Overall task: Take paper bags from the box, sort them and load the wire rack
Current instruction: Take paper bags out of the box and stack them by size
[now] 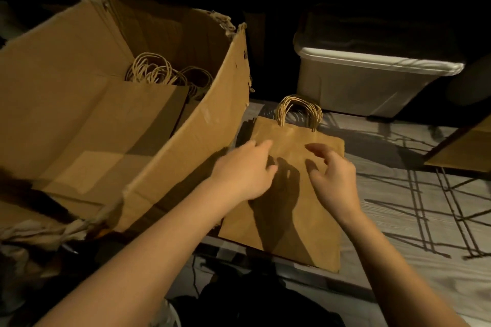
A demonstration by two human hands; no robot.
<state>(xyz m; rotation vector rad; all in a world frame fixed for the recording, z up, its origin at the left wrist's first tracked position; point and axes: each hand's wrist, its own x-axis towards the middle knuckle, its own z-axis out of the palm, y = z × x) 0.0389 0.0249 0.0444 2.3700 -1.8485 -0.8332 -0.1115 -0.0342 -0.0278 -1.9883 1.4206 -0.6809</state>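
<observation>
A big torn cardboard box (pixel 170 138) stands at the left, with more brown paper bags (pixel 156 71) inside, their twisted handles showing. A flat stack of brown paper bags (pixel 297 138) lies on the floor right of the box, handles pointing away from me. My left hand (pixel 244 170) hovers over the stack's left side, fingers loosely spread and holding nothing. Over the right side is my right hand (pixel 334 175), its fingers loosely curled, also holding nothing. Both hands cast shadows on the top bag. I cannot tell whether the fingertips touch the paper.
A white plastic bin (pixel 372 82) lined with a dark bag stands at the back right. Another piece of brown paper or cardboard (pixel 462 148) lies at the right edge. Shadows of wire bars fall on the pale floor (pixel 425 207) to the right. Dark clutter sits at the bottom.
</observation>
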